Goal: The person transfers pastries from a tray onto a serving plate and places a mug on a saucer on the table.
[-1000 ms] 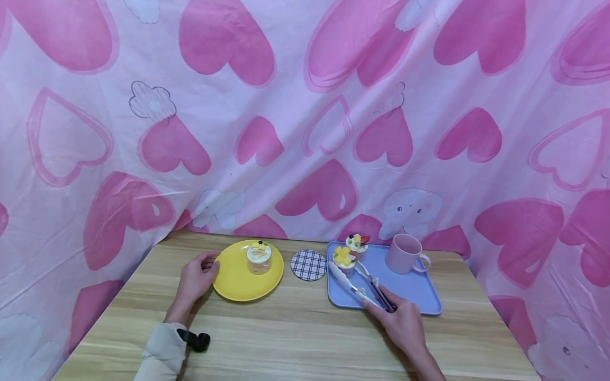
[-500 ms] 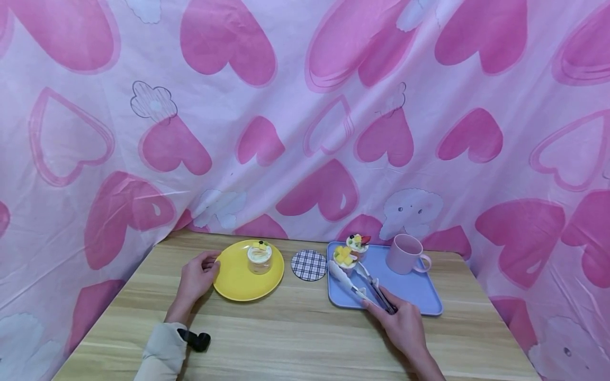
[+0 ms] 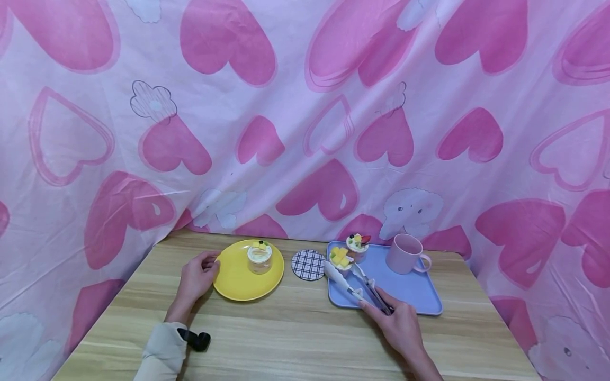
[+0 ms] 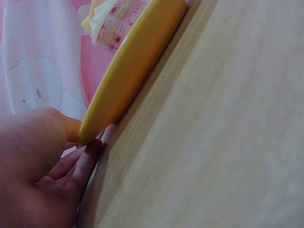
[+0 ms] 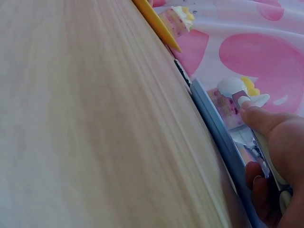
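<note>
My left hand [image 3: 196, 279] pinches the left rim of a yellow plate [image 3: 238, 286]. In the left wrist view the thumb lies over the rim [image 4: 85, 135] and fingers are beneath it. A clear dessert cup [image 3: 259, 261] with cream and fruit stands on the plate. With my right hand [image 3: 399, 324] I hold serving tongs [image 3: 337, 276]; their arms are spread around a dessert cup topped with yellow fruit cubes [image 3: 340, 257], at the left side of a blue tray [image 3: 405, 291]. Whether this cup touches the tray is hard to tell. Behind it stands a strawberry-topped dessert cup [image 3: 357, 245].
On the tray's right side is a pink mug [image 3: 403, 256], its handle to the right. A round checked coaster [image 3: 308, 265] lies between plate and tray. A pink heart-patterned curtain [image 3: 314, 132] hangs behind and around the wooden table [image 3: 267, 338].
The tongs and the cup with yellow fruit cubes have shifted slightly left, and my right hand with them. My left hand and the plate look unmoved.
</note>
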The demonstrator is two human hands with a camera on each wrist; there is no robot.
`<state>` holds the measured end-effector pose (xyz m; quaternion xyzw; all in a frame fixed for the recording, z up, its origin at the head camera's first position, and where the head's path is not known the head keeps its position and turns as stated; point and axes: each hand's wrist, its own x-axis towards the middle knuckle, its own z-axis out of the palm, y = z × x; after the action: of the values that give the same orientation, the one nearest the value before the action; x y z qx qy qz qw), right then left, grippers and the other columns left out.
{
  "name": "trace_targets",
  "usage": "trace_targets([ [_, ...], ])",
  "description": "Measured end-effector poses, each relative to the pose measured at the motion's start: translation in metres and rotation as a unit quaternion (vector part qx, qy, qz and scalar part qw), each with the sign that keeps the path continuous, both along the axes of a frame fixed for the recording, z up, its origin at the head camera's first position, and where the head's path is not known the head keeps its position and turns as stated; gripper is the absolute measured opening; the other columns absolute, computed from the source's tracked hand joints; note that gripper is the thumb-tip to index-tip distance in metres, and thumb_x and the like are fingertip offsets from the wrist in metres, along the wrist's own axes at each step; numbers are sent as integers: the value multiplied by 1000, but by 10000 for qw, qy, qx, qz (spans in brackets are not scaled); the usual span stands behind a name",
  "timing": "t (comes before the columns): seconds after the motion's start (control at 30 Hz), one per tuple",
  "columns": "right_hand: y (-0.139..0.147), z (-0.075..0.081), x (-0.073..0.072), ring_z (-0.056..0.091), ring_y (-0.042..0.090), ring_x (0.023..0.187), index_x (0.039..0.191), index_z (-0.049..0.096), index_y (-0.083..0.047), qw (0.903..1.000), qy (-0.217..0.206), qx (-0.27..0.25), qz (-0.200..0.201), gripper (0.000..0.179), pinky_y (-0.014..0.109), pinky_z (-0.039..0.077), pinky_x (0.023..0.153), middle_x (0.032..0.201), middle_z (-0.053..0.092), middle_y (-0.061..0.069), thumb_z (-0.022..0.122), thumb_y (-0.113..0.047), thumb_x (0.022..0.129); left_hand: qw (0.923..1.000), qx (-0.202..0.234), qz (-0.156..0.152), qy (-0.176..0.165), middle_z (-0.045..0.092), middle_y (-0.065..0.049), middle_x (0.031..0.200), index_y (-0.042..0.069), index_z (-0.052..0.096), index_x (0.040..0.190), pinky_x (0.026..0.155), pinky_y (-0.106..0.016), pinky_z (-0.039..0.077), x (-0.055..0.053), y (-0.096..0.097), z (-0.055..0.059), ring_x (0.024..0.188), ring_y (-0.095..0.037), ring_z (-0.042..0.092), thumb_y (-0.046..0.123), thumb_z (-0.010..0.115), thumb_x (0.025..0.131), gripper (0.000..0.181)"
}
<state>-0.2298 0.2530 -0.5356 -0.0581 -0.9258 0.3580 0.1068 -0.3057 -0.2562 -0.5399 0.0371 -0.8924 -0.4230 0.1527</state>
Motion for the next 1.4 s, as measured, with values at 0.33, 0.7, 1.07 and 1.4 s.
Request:
trace_targets([
  [0.33, -7, 1, 2, 60, 29, 129, 137, 63, -25, 9999, 4, -77, 112, 87, 53, 51, 105, 137, 64, 6, 74, -76, 67, 10000, -60, -5, 18, 72, -16, 113, 6, 66, 127, 86, -39, 61, 1, 1, 1, 104, -28, 68, 15, 62, 98, 31],
  [0.7, -11, -1, 3, 60, 28, 129, 137, 63, -24, 9997, 182, -136, 107, 86, 53, 50, 105, 139, 63, 7, 77, -73, 68, 10000, -29, -10, -12, 72, -14, 112, 8, 66, 127, 86, -38, 61, 0, 0, 0, 104, -25, 68, 15, 62, 98, 30],
  [1.07, -13, -3, 3, 61, 28, 128, 137, 63, -25, 9996, 161, -211, 59, 87, 53, 50, 105, 138, 64, 7, 75, -75, 67, 10000, 14, -45, -52, 71, -14, 114, 8, 65, 128, 88, -42, 60, 1, 0, 1, 105, -27, 67, 16, 61, 99, 31],
  [1.4, -18, -3, 6, 63, 26, 126, 137, 63, -27, 9996, 153, -225, 107, 84, 51, 52, 104, 137, 64, 7, 77, -73, 68, 10000, 26, -33, 4, 72, -15, 114, 7, 66, 127, 88, -39, 61, 1, 0, 1, 105, -27, 68, 14, 62, 98, 31],
])
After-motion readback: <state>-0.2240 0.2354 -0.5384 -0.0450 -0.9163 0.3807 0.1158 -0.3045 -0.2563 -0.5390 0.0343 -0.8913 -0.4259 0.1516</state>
